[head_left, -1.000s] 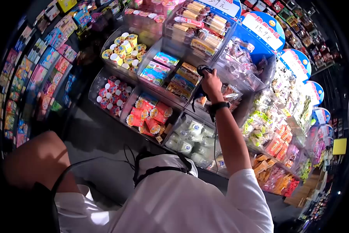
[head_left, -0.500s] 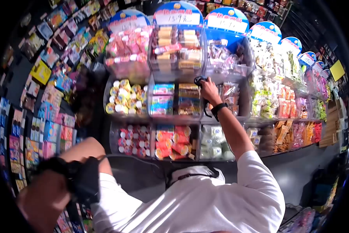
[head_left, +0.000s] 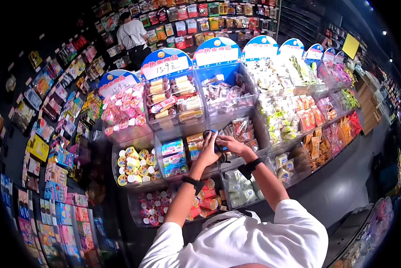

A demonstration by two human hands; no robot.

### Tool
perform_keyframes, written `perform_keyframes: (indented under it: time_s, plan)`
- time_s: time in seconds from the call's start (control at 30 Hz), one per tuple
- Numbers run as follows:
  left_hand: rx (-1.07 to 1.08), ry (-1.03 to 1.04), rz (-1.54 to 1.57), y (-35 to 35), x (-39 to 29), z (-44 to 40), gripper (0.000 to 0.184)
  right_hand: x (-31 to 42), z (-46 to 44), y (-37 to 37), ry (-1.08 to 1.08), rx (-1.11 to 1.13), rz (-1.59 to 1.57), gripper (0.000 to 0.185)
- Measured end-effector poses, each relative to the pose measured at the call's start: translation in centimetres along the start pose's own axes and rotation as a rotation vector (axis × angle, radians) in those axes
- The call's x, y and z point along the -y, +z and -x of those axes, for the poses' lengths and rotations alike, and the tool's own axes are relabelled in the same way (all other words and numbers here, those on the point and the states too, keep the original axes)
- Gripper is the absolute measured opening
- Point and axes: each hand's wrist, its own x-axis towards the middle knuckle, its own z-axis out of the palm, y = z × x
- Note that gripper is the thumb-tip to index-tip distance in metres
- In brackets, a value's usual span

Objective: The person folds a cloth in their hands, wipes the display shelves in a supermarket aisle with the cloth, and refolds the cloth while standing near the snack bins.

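Observation:
My left hand (head_left: 207, 152) and my right hand (head_left: 231, 145) meet over the middle row of a tiered candy display. Between them is a small black object (head_left: 207, 133), mostly covered by fingers, so its kind does not show. My left fingers close round it, and my right fingers press on it from the other side. Both wrists wear black bands. Under and beside the hands are brown-wrapped snacks (head_left: 194, 144), blue and pink packets (head_left: 174, 157), and clear-wrapped reddish-brown snacks (head_left: 241, 127).
Behind stand bins of stick-shaped snacks (head_left: 171, 95) and purple-wrapped candy (head_left: 225, 91) under blue price signs (head_left: 166, 63). Cups with yellow lids (head_left: 135, 165) fill a left bin. Pale green packets (head_left: 241, 186) lie in front. A person in a white shirt (head_left: 131, 34) stands at the far shelves.
My left hand has come up from the lower left to join my right hand at the black object. My view has tilted upward and turned, bringing the far shelves and another person into sight.

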Motion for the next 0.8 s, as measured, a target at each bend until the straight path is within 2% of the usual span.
perform_keyframes:
  time_s: [0.03,0.1,0.13,0.17,0.2,0.23,0.27,0.33,0.37,0.43,0.5,0.63,0.67,0.7,0.73,0.77,0.8]
  plan:
    - [0.016,-0.007,-0.056,1.1,1.3,-0.6,0.091,0.9,0.6,0.3,0.054,-0.051,-0.133,0.053]
    - [-0.083,-0.021,-0.095,3.0,4.0,-1.6,0.088,4.2,2.6,-0.4,-0.152,-0.148,0.191,0.052]
    - [-0.107,-0.104,-0.088,4.0,4.8,-2.5,0.087,4.0,1.8,-1.7,-0.352,-0.141,0.325,0.048]
    - [-0.002,-0.272,-0.132,3.1,2.5,-3.6,0.086,10.1,5.0,-0.2,-0.258,-0.124,0.106,0.046]
    - [-0.031,-0.194,-0.141,4.1,4.1,-4.2,0.083,13.9,7.1,1.2,-0.378,-0.07,-0.059,0.045]
    - [-0.113,-0.124,-0.113,4.9,5.4,-4.7,0.081,17.0,8.6,1.9,-0.533,-0.032,0.032,0.045]
    - [-0.107,-0.179,-0.113,4.8,5.6,-5.4,0.082,19.5,10.4,2.4,-0.585,-0.002,0.078,0.047]
    - [-0.084,-0.191,-0.138,4.9,6.4,-5.8,0.081,22.8,13.2,4.0,-0.634,0.023,-0.032,0.058]
    - [-0.075,-0.228,-0.112,5.0,6.4,-5.5,0.08,23.2,13.9,4.3,-0.72,0.15,-0.157,0.054]
    - [-0.06,-0.204,-0.157,5.3,5.9,-3.5,0.081,23.3,14.2,4.6,-0.833,0.231,-0.228,0.058]
    - [-0.047,-0.203,-0.219,6.3,4.9,-1.3,0.082,23.6,14.9,4.8,-0.828,0.202,-0.191,0.064]
    - [0.118,-0.276,-0.436,5.5,-0.8,2.6,0.083,24.2,15.7,5.7,-0.887,0.26,-0.22,0.07]
    - [0.083,-0.261,-0.438,5.6,-1.1,3.1,0.082,24.5,16.2,6.1,-0.851,0.249,-0.228,0.07]
    - [0.092,-0.267,-0.437,6.6,0.5,3.0,0.082,25.0,16.8,6.5,-0.817,0.24,-0.233,0.071]
    - [0.0,-0.105,-0.506,8.2,3.7,2.8,0.081,25.2,17.3,7.1,-0.821,0.267,-0.261,0.072]
    - [-0.01,-0.16,-0.489,8.7,4.2,2.2,0.079,25.1,17.5,7.7,-0.826,0.296,-0.287,0.074]
    - [-0.026,-0.208,-0.469,8.6,4.2,0.9,0.078,24.3,17.6,8.5,-0.948,0.311,-0.351,0.071]
